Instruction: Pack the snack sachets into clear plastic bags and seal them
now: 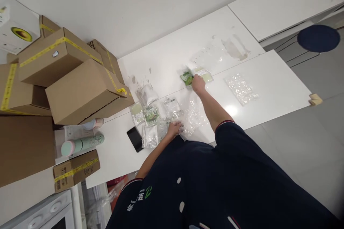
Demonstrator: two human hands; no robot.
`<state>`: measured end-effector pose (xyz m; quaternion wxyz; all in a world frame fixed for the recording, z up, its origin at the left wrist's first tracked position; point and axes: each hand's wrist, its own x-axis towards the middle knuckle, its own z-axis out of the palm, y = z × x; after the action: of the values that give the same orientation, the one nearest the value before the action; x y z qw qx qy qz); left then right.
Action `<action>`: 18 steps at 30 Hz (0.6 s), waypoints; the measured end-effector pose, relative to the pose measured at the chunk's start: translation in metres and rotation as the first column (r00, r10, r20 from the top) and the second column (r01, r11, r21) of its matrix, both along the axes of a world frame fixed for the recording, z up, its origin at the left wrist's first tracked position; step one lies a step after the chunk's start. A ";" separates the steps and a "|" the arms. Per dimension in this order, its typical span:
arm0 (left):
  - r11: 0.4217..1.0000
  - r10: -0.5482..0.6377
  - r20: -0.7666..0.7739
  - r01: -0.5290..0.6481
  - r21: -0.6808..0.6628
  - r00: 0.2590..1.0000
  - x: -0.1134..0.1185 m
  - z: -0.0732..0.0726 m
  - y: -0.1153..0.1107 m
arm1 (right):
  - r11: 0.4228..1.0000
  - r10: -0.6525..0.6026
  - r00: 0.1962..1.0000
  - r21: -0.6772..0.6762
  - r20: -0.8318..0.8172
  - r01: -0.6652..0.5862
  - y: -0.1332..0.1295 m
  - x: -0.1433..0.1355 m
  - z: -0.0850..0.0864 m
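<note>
My right hand (pixel 198 84) is closed on the edge of a green printed packet (pixel 186 78) on the white table. A pale green packet (pixel 204 74) lies just beyond the fingers. Close to my body, my left hand (pixel 175 129) has its fingers curled on crinkled clear plastic packaging (pixel 183 133). Around it lie a clear bag with a printed label (pixel 172 107), a green printed pouch (pixel 151 115), a silvery packet (pixel 149 136) and a pale green packet (pixel 138 113). A sheet of clear bubble packaging (pixel 194 114) spreads between my hands.
Cardboard boxes (pixel 86 91) with yellow tape are stacked on the left. A black phone (pixel 134 139) lies near the packets, and a mint-green bottle (pixel 83 144) rests beside a small box (pixel 77 170). More bubble packaging (pixel 241 88) lies at right. A dark stool (pixel 318 38) stands beyond the table.
</note>
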<state>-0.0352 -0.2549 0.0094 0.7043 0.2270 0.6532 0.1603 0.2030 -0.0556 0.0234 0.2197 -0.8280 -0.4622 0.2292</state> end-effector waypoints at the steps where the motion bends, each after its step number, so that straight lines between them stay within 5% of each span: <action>1: 1.000 0.014 0.019 -0.014 -0.008 1.000 0.001 -0.001 0.000 | 0.999 -0.033 0.999 0.031 -0.037 0.034 -0.008 0.013 0.007; 5: 0.996 0.083 0.062 -0.080 -0.047 0.995 0.012 -0.007 0.000 | 0.969 -0.068 0.893 0.182 -0.444 0.165 -0.086 0.047 0.028; 8: 0.995 0.088 0.060 -0.085 -0.054 0.994 0.021 -0.013 -0.003 | 0.979 -0.084 0.586 0.043 -0.806 0.199 -0.172 0.035 0.024; 11: 0.996 0.077 0.107 -0.072 -0.057 0.991 0.025 -0.016 -0.007 | 0.978 -0.176 0.331 -0.127 -0.927 0.164 -0.238 0.001 0.006; 14: 0.999 0.029 0.202 -0.021 -0.042 0.979 0.025 -0.013 -0.014 | 0.981 -0.180 0.226 -0.156 -0.957 0.118 -0.261 -0.030 -0.010; 18: 0.997 -0.035 0.297 0.052 -0.048 0.954 0.022 -0.003 -0.023 | 0.990 -0.140 0.267 -0.129 -0.953 0.059 -0.251 -0.045 -0.023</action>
<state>-0.0133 -0.2776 0.0066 0.8037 0.1950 0.5393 0.1587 0.1577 -0.3064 -0.0001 0.4396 -0.5569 -0.1757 0.6825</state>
